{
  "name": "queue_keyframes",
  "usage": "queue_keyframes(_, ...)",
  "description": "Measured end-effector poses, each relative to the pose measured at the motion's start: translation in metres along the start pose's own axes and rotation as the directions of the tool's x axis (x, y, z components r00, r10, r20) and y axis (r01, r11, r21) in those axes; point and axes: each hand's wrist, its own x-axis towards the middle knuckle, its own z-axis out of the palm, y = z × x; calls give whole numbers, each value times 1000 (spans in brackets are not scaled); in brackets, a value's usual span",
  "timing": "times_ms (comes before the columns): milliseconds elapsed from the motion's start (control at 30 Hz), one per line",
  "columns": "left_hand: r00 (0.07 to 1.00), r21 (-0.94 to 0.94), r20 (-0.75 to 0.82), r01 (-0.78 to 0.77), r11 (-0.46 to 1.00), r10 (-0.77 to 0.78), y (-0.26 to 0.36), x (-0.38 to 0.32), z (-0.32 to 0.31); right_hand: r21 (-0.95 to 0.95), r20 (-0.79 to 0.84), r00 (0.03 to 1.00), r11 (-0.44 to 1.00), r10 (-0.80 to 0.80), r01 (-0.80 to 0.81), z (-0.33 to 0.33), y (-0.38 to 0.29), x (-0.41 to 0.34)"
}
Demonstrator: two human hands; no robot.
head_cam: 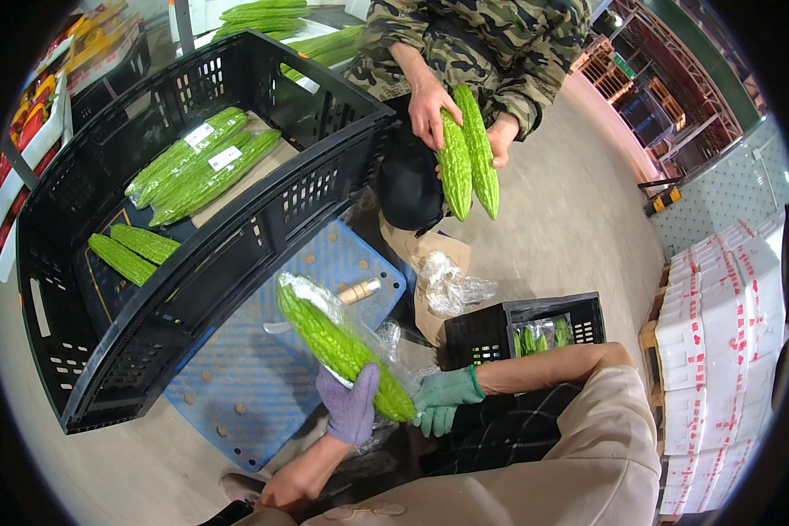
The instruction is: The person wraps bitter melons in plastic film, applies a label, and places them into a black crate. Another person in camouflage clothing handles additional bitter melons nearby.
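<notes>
My left hand (351, 402), in a purple knitted glove, holds a large green bitter melon (342, 335) from below near its lower end. Clear plastic film (375, 342) lies along the melon's right side and over its upper tip; a white strip shows under the film. At the melon's lower end, my right hand (444, 401), in a green glove, has its fingers closed on the film. Opposite me, a person in a camouflage jacket holds two bare bitter melons (463, 158) with both hands.
A big black plastic crate (237, 256) at left holds wrapped bitter melons (204, 164) with labels and two loose ones (131, 253). Beneath lies a blue plastic pallet (250, 388) with a tape roll (359, 290). A smaller black crate (526, 329), crumpled film (450, 283) and stacked white cartons (717, 368) stand rightward.
</notes>
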Motion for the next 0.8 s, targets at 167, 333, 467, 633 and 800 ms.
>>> queue_keyframes(167,994,28,1,-106,994,106,7,-3,2,-1,-61,992,994,-112,112,1,3,1)
queue_keyframes(333,987,167,61,-154,974,146,11,-2,-9,0,-60,978,980,-198,198,-2,3,4)
queue_keyframes(467,988,137,25,-156,978,154,9,-1,-12,16,-33,976,977,-214,215,-5,-2,2)
queue_keyframes(633,974,229,121,-215,950,191,19,-2,-10,44,-27,982,981,-189,190,-7,-3,1)
queue_keyframes(800,964,173,29,-266,948,265,6,2,-17,-29,-91,986,990,-143,141,-8,-11,-1)
